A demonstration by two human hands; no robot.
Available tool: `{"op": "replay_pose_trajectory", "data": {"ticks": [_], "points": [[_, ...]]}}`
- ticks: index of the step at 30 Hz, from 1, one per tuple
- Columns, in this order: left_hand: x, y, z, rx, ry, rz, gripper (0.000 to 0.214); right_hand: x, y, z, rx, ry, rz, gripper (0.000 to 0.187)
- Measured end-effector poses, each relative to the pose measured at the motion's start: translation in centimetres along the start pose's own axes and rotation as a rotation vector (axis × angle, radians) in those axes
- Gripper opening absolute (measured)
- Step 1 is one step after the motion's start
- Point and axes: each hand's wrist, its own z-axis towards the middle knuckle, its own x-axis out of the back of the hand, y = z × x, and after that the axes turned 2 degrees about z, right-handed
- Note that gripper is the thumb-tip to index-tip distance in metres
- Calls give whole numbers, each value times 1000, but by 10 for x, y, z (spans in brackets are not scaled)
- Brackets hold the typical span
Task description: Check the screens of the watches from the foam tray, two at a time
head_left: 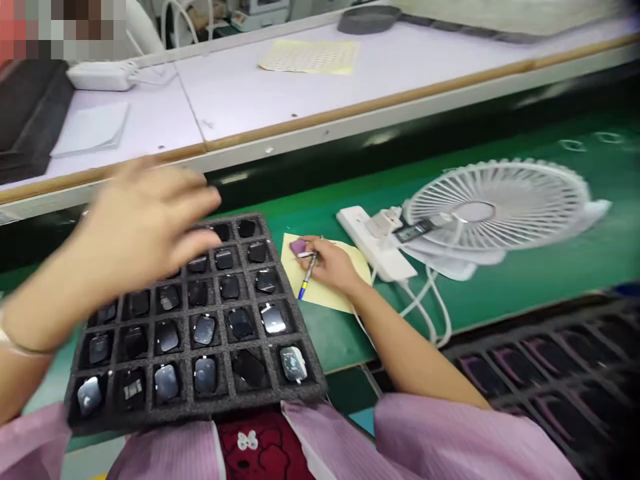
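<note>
My left hand (pixel 150 227), slightly blurred, hovers over the far left of a black foam tray (pixel 295 327) with its fingers apart and nothing visible in them. The tray's compartments hold dark, rounded-square screen pieces (pixel 204 329), some shiny and some tilted. To the right of the tray, my right hand (pixel 336 265) is closed around a pen (pixel 307 279) over a yellow sheet of paper (pixel 330 301). The pen's blue end points toward the tray. A small purple piece (pixel 299 247) is by my right fingertips; whether they touch it I cannot tell.
A white power strip (pixel 377 243) with cables lies right of the paper, beside a white fan (pixel 500 207). Another dark tray (pixel 550 367) of pieces is at lower right. Across the back runs a raised white shelf (pixel 240 100) bearing a printed yellow sheet (pixel 313 57) and white papers (pixel 93 130).
</note>
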Motion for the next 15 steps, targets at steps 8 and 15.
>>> {"op": "replay_pose_trajectory", "data": {"ticks": [8, 15], "points": [[-128, 141, 112, -120, -201, -128, 40, 23, 11, -1, -86, 38, 79, 26], [-175, 159, 153, -19, -205, -174, 47, 61, -3, -13, -188, 183, 58, 21]]}}
